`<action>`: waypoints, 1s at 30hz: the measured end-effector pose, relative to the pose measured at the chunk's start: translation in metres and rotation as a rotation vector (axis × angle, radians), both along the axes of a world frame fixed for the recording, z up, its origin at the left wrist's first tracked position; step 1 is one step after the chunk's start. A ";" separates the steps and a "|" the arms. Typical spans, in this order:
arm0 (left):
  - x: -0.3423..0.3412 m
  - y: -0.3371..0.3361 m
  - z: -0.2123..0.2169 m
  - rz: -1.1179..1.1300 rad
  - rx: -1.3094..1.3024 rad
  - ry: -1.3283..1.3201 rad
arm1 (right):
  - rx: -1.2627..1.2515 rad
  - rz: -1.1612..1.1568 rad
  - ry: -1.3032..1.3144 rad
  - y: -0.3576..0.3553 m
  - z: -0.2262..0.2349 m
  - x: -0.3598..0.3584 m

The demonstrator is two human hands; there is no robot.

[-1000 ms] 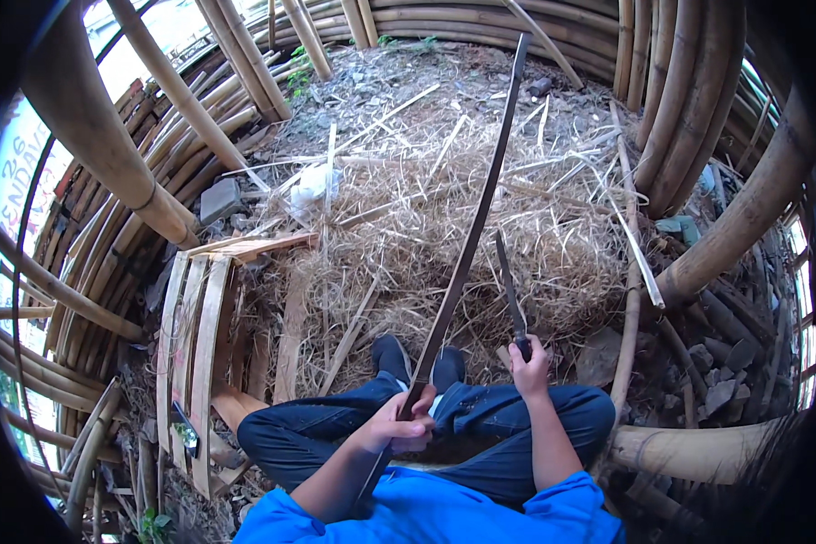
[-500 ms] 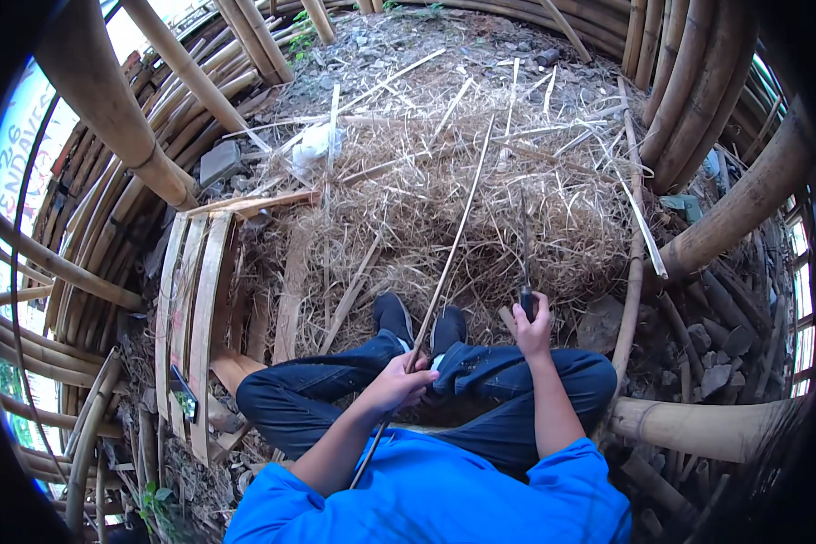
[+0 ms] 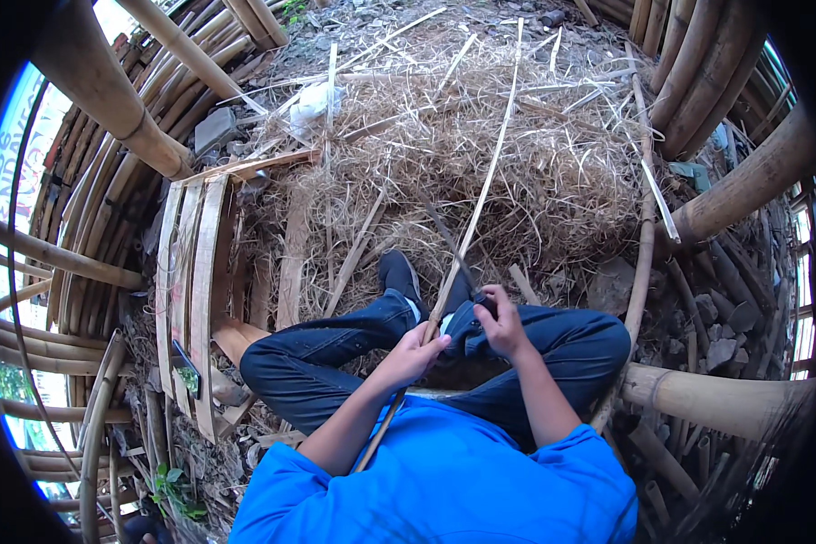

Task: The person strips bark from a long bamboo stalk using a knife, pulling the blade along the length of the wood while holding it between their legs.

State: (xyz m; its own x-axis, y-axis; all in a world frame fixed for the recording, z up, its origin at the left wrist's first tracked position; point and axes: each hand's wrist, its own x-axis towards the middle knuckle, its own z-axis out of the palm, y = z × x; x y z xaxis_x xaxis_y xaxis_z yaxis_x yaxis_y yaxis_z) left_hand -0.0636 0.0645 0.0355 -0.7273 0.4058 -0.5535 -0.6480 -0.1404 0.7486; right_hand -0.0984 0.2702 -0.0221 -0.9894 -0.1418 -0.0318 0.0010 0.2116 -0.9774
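Note:
A long, thin bamboo strip (image 3: 485,192) runs from beside my waist, up between my bent legs and out over the pile of shavings. My left hand (image 3: 415,355) is closed around its lower part. In my right hand (image 3: 501,323) is the dark handle of a long-bladed knife (image 3: 448,234), fingers wrapped round it. The narrow blade points away and to the left, crossing the strip just ahead of my left hand. From this view I cannot tell whether the blade touches the strip.
Curly bamboo shavings (image 3: 553,181) cover the ground ahead. A slatted wooden crate (image 3: 190,290) stands at my left, with a phone (image 3: 187,370) against its slats. Thick bamboo poles (image 3: 698,403) rise and lie on both sides. Broken stones (image 3: 723,349) lie at the right.
My right hand has moved left toward the strip, and the knife has swung from upright to slanting across it. The strip's far end has shifted right; my left hand still grips it.

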 end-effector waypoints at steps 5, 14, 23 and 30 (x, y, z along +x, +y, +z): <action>-0.002 -0.009 0.002 0.038 0.137 -0.213 | -0.224 -0.049 -0.134 -0.034 -0.020 0.028; -0.001 -0.022 0.009 0.039 0.225 -0.286 | 0.093 0.011 0.061 -0.023 -0.003 0.018; 0.001 -0.027 0.004 0.053 0.234 -0.341 | 0.376 0.102 0.189 -0.037 0.016 0.023; 0.003 -0.026 0.005 0.030 0.137 -0.291 | 0.432 0.120 0.236 -0.036 0.014 0.023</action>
